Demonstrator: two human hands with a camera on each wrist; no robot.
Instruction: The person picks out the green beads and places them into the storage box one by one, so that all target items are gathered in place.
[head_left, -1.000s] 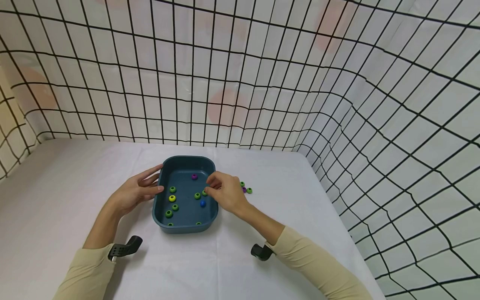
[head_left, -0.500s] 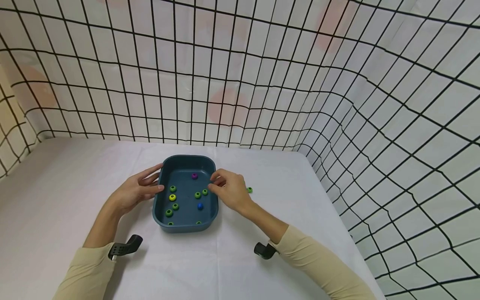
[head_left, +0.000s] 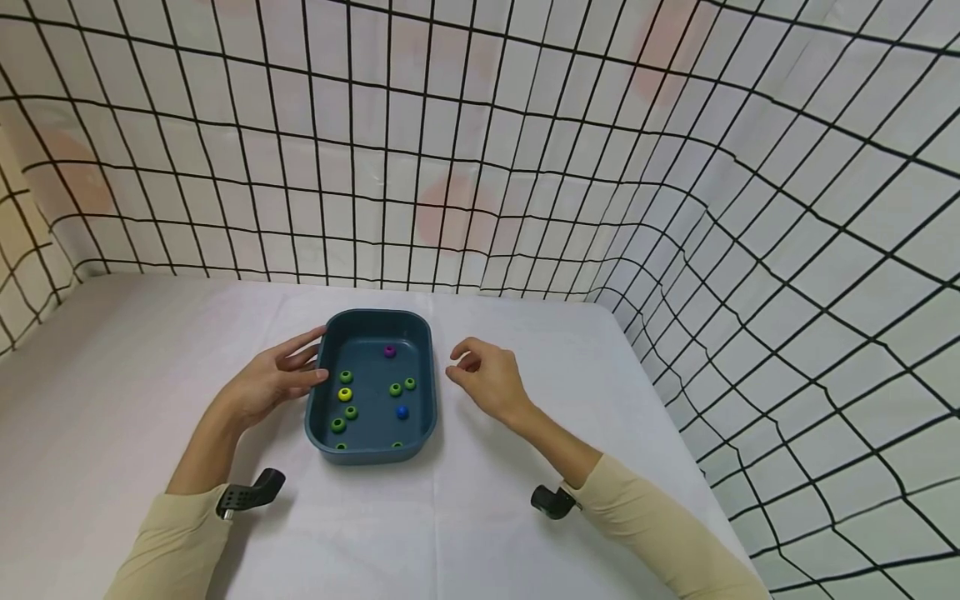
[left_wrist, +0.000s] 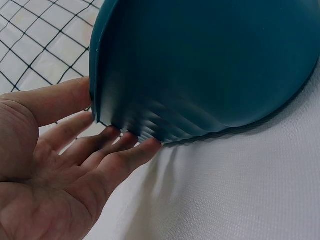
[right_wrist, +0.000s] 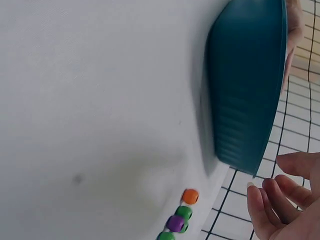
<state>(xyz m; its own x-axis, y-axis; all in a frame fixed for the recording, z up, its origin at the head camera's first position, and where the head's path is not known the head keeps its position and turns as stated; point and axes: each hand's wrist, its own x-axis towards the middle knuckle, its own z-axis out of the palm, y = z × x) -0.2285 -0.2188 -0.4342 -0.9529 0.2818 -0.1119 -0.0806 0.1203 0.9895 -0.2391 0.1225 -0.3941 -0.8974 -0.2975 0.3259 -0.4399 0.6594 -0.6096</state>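
My left hand [head_left: 258, 383] lies along the left side of a dark blue-green rectangular tray [head_left: 375, 429]. In the left wrist view its thumb meets the rim, and its spread fingers [left_wrist: 125, 157] touch the outer wall. The tray holds round, holed beads: a purple bead [head_left: 389, 352], a yellow bead [head_left: 345, 394], a blue bead [head_left: 402, 412] and several green beads [head_left: 338, 425]. My right hand [head_left: 491, 379] hovers just right of the tray, fingers loosely bent. Thumb and fingers [right_wrist: 257, 205] stand apart with nothing between them in the right wrist view.
Outside the tray, an orange bead [right_wrist: 190, 196], a purple bead [right_wrist: 175, 223] and green beads [right_wrist: 166, 236] lie clustered on the white cloth [head_left: 495, 533]; my right hand hides them in the head view. Black netting [head_left: 480, 167] surrounds the far and right sides.
My right hand has moved right, from over the tray's right rim to outside it, covering the loose beads in the head view. The blue bead shifted slightly in the tray. My left hand stays put.
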